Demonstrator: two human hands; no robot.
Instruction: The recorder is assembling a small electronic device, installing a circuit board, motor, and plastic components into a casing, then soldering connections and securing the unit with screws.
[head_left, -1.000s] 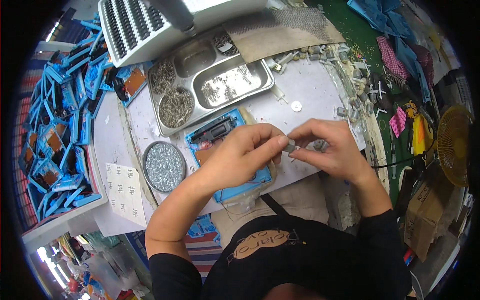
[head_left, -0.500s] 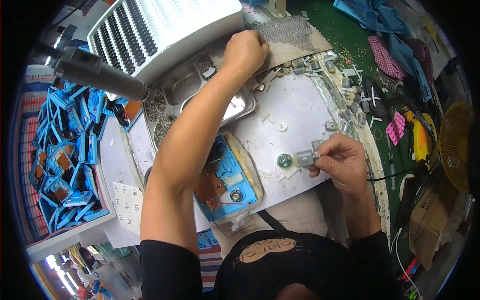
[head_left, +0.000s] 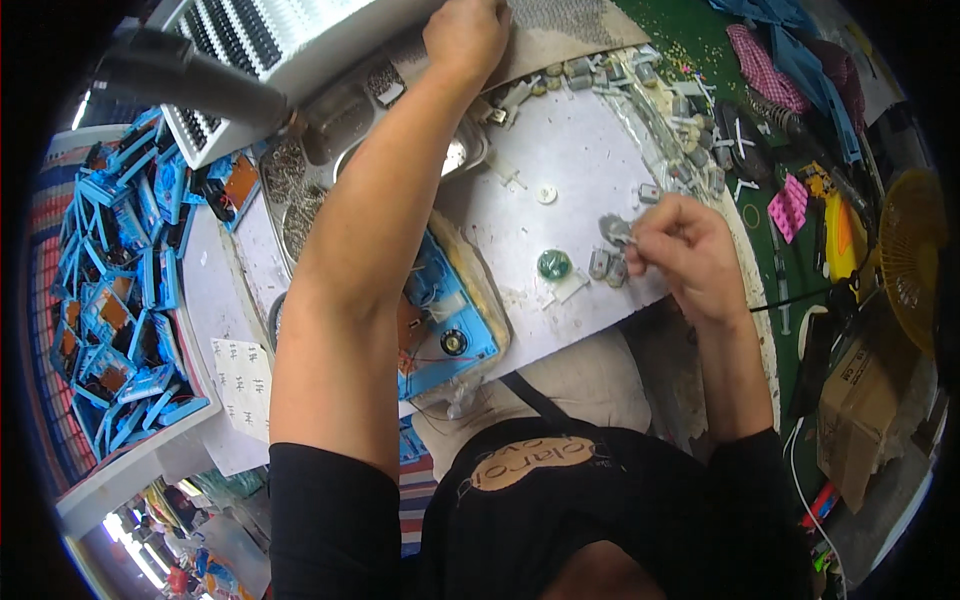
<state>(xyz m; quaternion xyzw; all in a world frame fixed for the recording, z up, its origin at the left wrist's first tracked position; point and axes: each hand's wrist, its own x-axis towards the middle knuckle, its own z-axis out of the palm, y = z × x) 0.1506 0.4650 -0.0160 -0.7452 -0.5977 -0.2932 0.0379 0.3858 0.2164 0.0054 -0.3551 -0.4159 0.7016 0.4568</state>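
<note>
At the far side of the table, my left hand [head_left: 466, 42] is closed with curled fingers over the near part of a sheet covered with small grey pieces [head_left: 560, 35]. Its fingertips are hidden, so what they grip cannot be seen. My right hand [head_left: 685, 250] pinches a small grey motor [head_left: 614, 229], blurred, between thumb and fingers above the white tabletop. Just below it lie similar grey motors [head_left: 600, 264], beside a round green piece [head_left: 553, 265] and a flat white plastic part [head_left: 570, 287]. An open blue plastic casing [head_left: 470, 340] with a round speaker lies partly behind my left forearm.
Several motors and white parts [head_left: 690, 130] line the table's right edge. Metal trays [head_left: 335, 115] with small screws stand beyond my left forearm, near a white ribbed bin [head_left: 330, 35]. A dark tool arm [head_left: 190, 85] juts in at left, above a crate of blue casings [head_left: 125, 300].
My right hand has shifted slightly away from the green piece, and grey motors now show on the table beside that piece. The whole view has tilted; my left hand stays over the sheet.
</note>
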